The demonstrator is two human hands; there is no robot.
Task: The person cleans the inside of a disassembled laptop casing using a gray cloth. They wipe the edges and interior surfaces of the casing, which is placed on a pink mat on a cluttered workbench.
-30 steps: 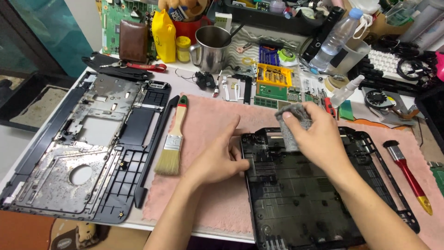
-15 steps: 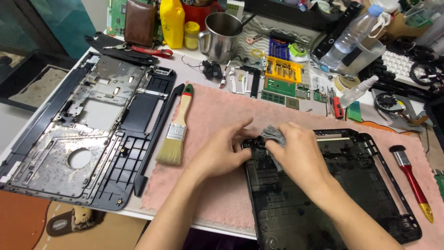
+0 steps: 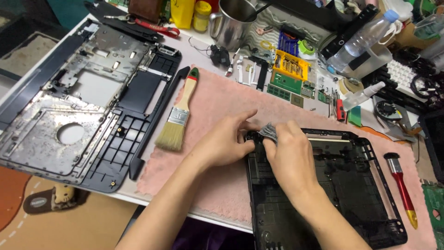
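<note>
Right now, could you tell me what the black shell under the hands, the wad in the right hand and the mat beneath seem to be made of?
Black shell: likely moulded plastic, matt, with ribs and screw posts.
Grey wad, pinched by the right hand: looks like soft cloth or tissue, crumpled; I cannot tell which.
Pink mat: fluffy fabric, probably a towel, fuzzy nap and frayed edge.
The left hand steadies the shell's corner.

A white bench (image 3: 138, 196) fills most of the frame, its front edge running from the left side down toward the lower middle. A pink fleecy mat (image 3: 222, 185) covers its centre and right part. In the lower left lies brown floor (image 3: 69, 227) with a sandal (image 3: 46, 201) on it. The light is even and soft.
</note>
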